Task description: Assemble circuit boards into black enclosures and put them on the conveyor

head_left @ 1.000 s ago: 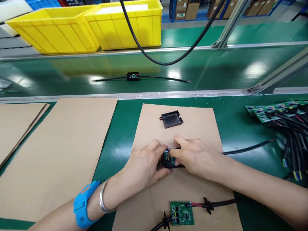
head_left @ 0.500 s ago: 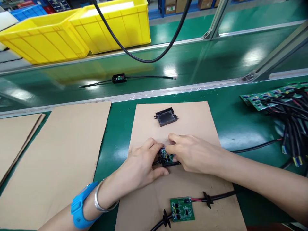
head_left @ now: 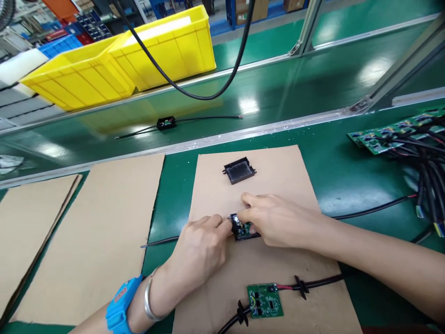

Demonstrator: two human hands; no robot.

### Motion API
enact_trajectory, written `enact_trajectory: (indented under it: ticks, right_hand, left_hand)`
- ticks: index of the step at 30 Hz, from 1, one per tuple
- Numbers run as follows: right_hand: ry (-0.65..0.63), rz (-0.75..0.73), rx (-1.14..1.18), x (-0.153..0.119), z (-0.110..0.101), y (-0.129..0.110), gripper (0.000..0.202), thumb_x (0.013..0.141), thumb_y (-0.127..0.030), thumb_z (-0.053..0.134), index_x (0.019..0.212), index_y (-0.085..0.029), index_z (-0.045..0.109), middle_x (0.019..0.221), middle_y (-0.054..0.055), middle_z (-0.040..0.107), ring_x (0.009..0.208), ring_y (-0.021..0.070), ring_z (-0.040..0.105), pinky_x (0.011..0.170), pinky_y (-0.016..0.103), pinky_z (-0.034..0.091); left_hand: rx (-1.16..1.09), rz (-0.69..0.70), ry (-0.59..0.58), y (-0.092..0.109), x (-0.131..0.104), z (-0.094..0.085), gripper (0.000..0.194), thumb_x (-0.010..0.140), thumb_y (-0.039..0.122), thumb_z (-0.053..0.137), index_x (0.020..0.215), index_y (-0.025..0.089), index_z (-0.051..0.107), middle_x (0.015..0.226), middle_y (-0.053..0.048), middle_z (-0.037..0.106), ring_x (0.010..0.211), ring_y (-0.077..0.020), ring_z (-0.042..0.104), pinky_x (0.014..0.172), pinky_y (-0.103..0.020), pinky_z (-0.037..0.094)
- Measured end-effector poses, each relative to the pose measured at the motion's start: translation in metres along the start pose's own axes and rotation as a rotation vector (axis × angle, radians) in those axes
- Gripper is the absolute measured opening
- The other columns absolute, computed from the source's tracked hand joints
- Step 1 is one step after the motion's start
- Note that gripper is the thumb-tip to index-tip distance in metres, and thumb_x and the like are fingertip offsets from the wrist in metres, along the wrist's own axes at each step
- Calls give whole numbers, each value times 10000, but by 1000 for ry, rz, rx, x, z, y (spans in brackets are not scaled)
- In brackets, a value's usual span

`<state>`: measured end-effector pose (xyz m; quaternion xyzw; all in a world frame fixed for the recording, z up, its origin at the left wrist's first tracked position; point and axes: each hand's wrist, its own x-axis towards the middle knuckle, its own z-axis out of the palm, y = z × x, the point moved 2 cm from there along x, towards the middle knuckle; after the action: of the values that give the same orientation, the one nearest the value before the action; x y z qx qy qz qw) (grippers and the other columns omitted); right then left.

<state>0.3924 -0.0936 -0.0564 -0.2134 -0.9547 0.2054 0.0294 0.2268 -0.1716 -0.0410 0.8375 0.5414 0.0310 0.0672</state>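
Observation:
A green circuit board sits in a small black plastic case on the cardboard sheet. My left hand is closed at the case's left end, on the black cable that runs out to the left; its fingertips are partly hidden. My right hand grips the right part of the board and case, thumb and fingers bent over it and covering that end. Beyond my hands lies an empty black case half. Nearer me rests a second green board with black cables at both ends.
Several boards with bundled black cables are heaped at the right. Cardboard sheets cover the left of the green bench. Across the metal rail lie a cased board with cables and yellow bins. A black cable hangs overhead.
My left hand has shifted slightly and turned knuckles-up, its thumb now tucked out of sight, and the cable on its left shows. My right hand keeps its grip. The view has tilted slightly.

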Motion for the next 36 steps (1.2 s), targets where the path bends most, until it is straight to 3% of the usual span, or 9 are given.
enact_trajectory:
  ticks: [8, 12, 15, 19, 24, 27, 30, 33, 36]
  right_hand:
    - [31, 33, 2, -1, 3, 1, 182, 792, -48, 550, 836, -214, 613, 817, 19, 495, 592, 142, 381, 540, 284, 196]
    - [88, -1, -83, 0, -3, -3, 167, 778, -68, 603, 855, -217, 610, 829, 36, 556, 824, 225, 449, 659, 305, 281]
    - [72, -15, -24, 10, -12, -9, 99, 800, -138, 640, 869, -197, 602, 861, 39, 593, 874, 225, 472, 732, 318, 329]
    - [-49, 75, 21, 35, -11, -10, 226, 782, -326, 735, 825, -164, 583, 806, 48, 625, 833, 222, 523, 677, 298, 358]
    - [-84, 119, -26, 50, 2, -5, 255, 721, -326, 786, 798, -176, 595, 779, 51, 637, 850, 257, 556, 652, 311, 366]
    - [-56, 84, 0, 39, 1, -3, 279, 758, -401, 774, 791, -184, 602, 802, 37, 635, 854, 236, 563, 702, 310, 396]
    - [57, 55, 40, 15, -4, -4, 338, 843, -503, 676, 933, -181, 621, 922, 48, 635, 922, 230, 542, 822, 343, 410]
    - [104, 91, 62, -9, -4, -6, 498, 783, -520, 721, 1100, -156, 594, 1040, 91, 608, 982, 269, 512, 876, 408, 404]
    - [81, 119, 56, -19, 1, -6, 468, 750, -360, 745, 1134, -149, 583, 1076, 105, 582, 1000, 282, 501, 889, 432, 402]
  left_hand:
    - [502, 65, -139, 23, 0, 15, 243, 769, -24, 423, 844, 159, 563, 722, -67, 574, 595, -219, 538, 465, -305, 382]
    - [344, -35, -101, 14, -1, 13, 195, 819, 10, 460, 806, 182, 551, 726, -37, 588, 621, -198, 555, 520, -304, 413]
    - [239, -95, -14, 3, -5, 10, 168, 876, 66, 480, 798, 191, 561, 744, -27, 598, 656, -189, 560, 533, -297, 402]
    - [162, -35, 36, -4, -9, 15, 185, 887, 57, 491, 806, 194, 584, 764, -19, 600, 680, -185, 546, 539, -298, 388]
    - [133, 67, 133, -11, -9, 21, 169, 901, 61, 509, 818, 188, 585, 764, -11, 593, 691, -179, 527, 579, -302, 408]
    - [105, 72, 85, -15, -7, 16, 121, 904, 108, 542, 816, 178, 586, 791, -23, 597, 715, -187, 540, 632, -313, 454]
    - [57, 53, 21, -10, -9, 5, 79, 912, 133, 526, 926, 164, 597, 888, -53, 607, 803, -209, 562, 723, -354, 497]
    - [-23, 223, 9, 3, -12, 1, 148, 922, 164, 498, 1037, 151, 590, 1015, -89, 617, 927, -231, 573, 817, -377, 498]
    - [-55, 417, 35, 9, -8, 10, 262, 939, 234, 496, 1165, 120, 565, 1177, -119, 611, 1062, -247, 562, 936, -396, 463]
